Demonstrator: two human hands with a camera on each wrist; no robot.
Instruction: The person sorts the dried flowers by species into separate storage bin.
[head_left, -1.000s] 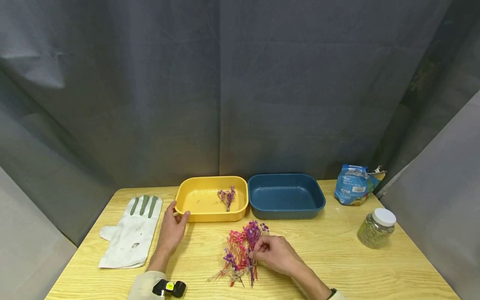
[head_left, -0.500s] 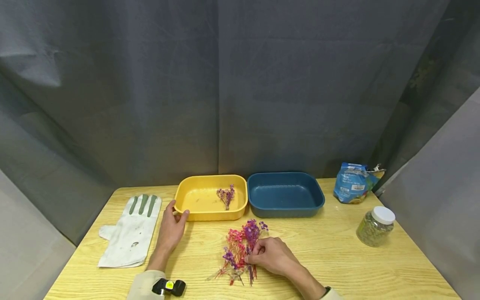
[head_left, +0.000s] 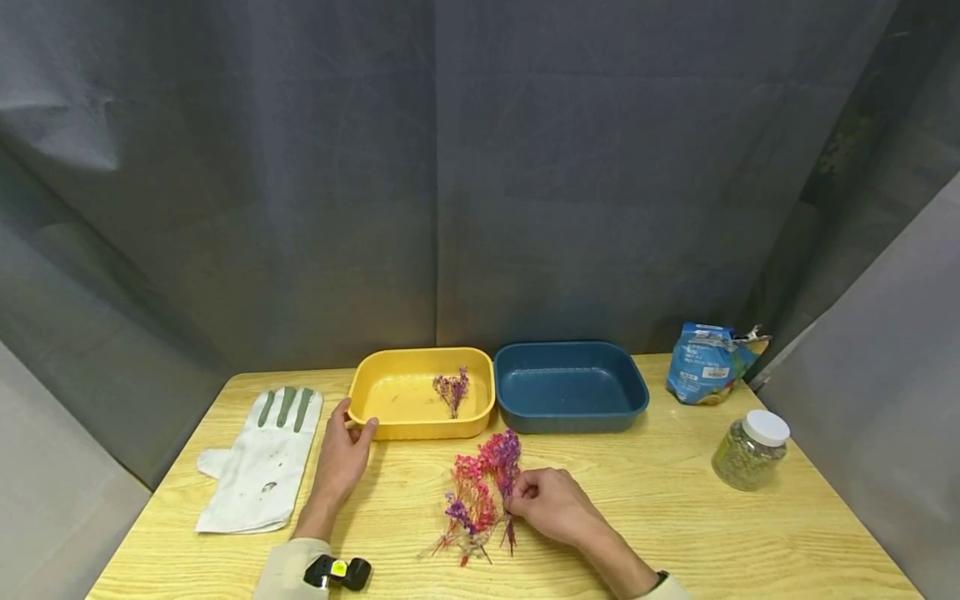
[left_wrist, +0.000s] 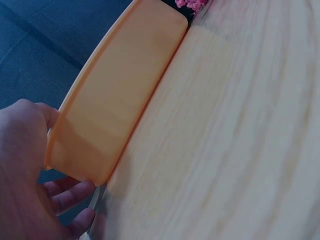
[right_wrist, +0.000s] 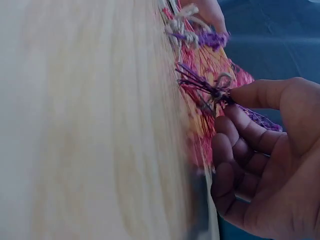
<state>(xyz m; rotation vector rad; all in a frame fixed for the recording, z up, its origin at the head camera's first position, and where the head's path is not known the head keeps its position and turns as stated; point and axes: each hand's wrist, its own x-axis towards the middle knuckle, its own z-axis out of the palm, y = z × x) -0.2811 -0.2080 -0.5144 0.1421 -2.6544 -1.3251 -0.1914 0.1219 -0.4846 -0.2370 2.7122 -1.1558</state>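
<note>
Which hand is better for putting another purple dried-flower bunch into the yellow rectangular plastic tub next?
Probably the right hand: it pinches a tied purple bunch by its stems, while the left hand grips the yellow tub at its left end.

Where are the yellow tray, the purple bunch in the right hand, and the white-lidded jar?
Yellow tray [head_left: 408,397], head view: bare inside floor.
Held purple bunch [head_left: 509,458], head view: blossoms.
White-lidded jar [head_left: 748,457], head view: see-through side.
</note>
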